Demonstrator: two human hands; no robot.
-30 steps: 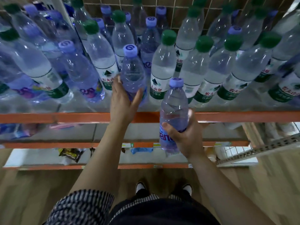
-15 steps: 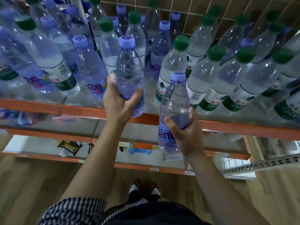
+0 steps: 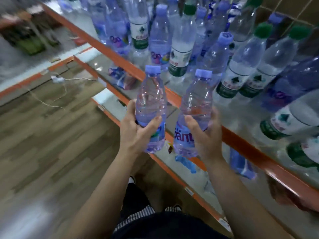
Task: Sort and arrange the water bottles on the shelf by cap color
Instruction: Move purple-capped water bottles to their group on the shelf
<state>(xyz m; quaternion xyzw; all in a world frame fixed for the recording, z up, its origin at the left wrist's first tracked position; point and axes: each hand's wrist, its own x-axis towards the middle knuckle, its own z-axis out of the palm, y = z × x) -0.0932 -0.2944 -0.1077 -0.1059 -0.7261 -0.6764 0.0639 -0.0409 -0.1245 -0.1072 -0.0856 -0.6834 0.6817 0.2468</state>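
Caught at the orange-edged shelf [image 3: 241,140], you hold two purple-capped bottles upright, both off the shelf and just in front of its edge. Your left grip [image 3: 136,133] curls fingers and thumb round the lower body of the left bottle [image 3: 151,104]. Your right grip [image 3: 205,135] closes the same way on the right bottle [image 3: 196,107], thumb across its label. With both hands full, you have nothing free to open a gap, and the standing rows look tightly packed. Pushing either bottle in among the purple-capped bottles [image 3: 158,37] at the left could topple a neighbour and start a chain. The green-capped bottles [image 3: 241,69] stand close to the shelf edge and could be nudged off toward the wooden floor [image 3: 51,135]. The thin, rippled plastic looks soft, so a hard squeeze may buckle a wall and let a bottle slip. At least one green cap sits among the purple at the left, and much of the view is blurred, so it is easy to set a bottle in the wrong group.
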